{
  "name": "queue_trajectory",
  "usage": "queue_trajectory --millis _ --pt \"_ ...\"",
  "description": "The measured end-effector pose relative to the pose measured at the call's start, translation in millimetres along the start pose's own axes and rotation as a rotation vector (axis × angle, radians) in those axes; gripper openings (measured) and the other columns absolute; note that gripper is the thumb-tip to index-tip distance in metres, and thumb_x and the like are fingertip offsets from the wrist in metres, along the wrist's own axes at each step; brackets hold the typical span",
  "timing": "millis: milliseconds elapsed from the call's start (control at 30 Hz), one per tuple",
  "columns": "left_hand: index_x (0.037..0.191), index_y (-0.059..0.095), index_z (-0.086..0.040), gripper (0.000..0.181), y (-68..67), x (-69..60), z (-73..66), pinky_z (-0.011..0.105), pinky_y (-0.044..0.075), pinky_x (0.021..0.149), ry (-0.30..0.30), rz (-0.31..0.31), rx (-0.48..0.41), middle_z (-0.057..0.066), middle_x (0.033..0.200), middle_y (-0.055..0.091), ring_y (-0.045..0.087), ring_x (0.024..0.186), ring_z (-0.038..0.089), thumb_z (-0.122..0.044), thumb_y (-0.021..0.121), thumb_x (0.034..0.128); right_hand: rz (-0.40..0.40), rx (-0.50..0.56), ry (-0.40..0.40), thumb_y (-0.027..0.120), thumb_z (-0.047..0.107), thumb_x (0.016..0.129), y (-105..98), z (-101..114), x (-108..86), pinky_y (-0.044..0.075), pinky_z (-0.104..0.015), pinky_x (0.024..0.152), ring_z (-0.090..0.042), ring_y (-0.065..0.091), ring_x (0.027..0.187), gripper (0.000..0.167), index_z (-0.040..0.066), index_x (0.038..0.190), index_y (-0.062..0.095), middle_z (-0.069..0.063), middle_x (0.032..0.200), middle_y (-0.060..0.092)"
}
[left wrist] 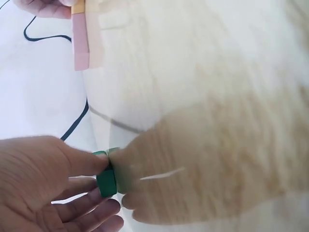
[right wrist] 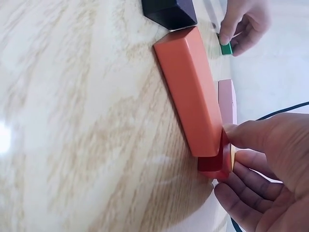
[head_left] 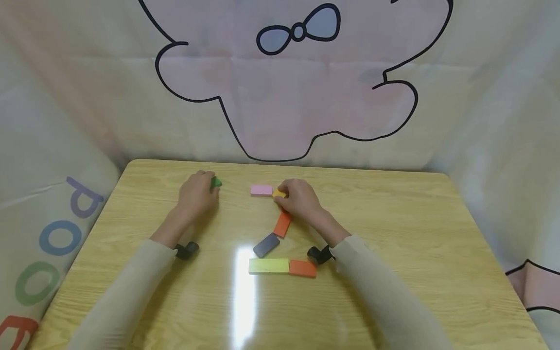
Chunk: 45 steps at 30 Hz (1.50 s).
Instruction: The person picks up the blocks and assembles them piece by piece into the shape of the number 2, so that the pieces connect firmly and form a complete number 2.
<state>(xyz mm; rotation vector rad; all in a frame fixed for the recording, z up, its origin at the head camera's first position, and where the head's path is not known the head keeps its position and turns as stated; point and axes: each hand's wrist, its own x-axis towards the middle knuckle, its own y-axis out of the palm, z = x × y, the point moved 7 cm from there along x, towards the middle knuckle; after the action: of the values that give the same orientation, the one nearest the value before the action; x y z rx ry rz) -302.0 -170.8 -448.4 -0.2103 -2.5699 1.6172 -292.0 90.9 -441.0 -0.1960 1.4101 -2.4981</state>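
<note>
At the table's far left, my left hand (head_left: 199,192) pinches a small green block (left wrist: 106,181) between thumb and fingers, low over the tabletop. My right hand (head_left: 302,199) is at the upper end of a row of blocks. In the right wrist view its thumb and fingers hold a short dark red block (right wrist: 215,162), which the hand hides in the head view. This red block lies against the end of a longer orange block (right wrist: 188,92). Beside the right fingertips is a yellow block (head_left: 279,194), partly covered, with a pink block (head_left: 261,190) adjoining it on the left.
Below the orange block, a dark grey block (head_left: 266,245) lies slanted. Nearer the front, a lime-yellow block (head_left: 269,266) and another orange block (head_left: 303,268) sit end to end. A printed curtain (head_left: 280,112) rises behind the table's far edge, and light glares off the wooden table (head_left: 393,233).
</note>
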Motion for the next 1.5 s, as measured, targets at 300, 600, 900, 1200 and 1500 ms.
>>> queue_trajectory --millis 300,600,900,1200,1500 --pt "0.104 0.069 0.006 0.018 -9.3 -4.0 -1.8 0.048 0.053 0.077 0.004 -0.037 -0.050 0.021 0.096 0.068 0.062 0.086 0.035 -0.005 0.057 0.0962 -0.017 0.014 -0.036 0.078 0.019 0.095 1.9 5.9 2.1 0.051 -0.033 0.079 -0.018 0.063 0.083 0.021 0.003 0.110 0.080 -0.012 0.107 0.077" --pt "0.110 0.067 0.006 0.021 0.2 -3.7 -10.4 0.036 0.045 0.066 0.007 -0.023 -0.069 0.015 0.087 0.064 0.055 0.076 0.027 -0.008 0.060 0.0955 -0.006 0.034 -0.002 0.079 0.019 0.095 3.2 -0.8 -1.1 0.058 -0.036 0.085 -0.019 0.070 0.087 0.025 0.003 0.114 0.079 -0.012 0.111 0.079" --pt "0.114 0.070 0.006 0.025 3.8 -3.0 -30.1 0.033 0.043 0.065 0.026 -0.012 -0.105 0.015 0.091 0.066 0.054 0.078 0.025 -0.011 0.065 0.0964 0.001 0.031 -0.007 0.079 0.019 0.095 -0.2 0.2 1.6 0.061 -0.041 0.094 -0.023 0.076 0.099 0.033 0.002 0.123 0.077 -0.014 0.124 0.078" --pt "0.105 0.072 0.002 0.015 16.0 -2.9 -49.4 0.030 0.040 0.062 0.075 0.025 -0.106 0.010 0.080 0.062 0.050 0.071 0.021 -0.010 0.070 0.0955 -0.011 0.044 -0.012 0.079 0.019 0.095 1.0 0.2 -1.8 0.060 -0.039 0.088 -0.022 0.073 0.090 0.029 0.001 0.119 0.078 -0.015 0.113 0.079" --pt "0.102 0.073 0.000 0.013 19.2 -3.0 -59.8 0.030 0.041 0.063 0.079 0.035 -0.110 0.009 0.079 0.062 0.051 0.071 0.021 -0.011 0.071 0.0962 -0.011 0.042 -0.007 0.078 0.017 0.096 1.5 -0.2 -2.3 0.056 -0.036 0.081 -0.019 0.067 0.082 0.026 0.001 0.116 0.078 -0.014 0.110 0.079"
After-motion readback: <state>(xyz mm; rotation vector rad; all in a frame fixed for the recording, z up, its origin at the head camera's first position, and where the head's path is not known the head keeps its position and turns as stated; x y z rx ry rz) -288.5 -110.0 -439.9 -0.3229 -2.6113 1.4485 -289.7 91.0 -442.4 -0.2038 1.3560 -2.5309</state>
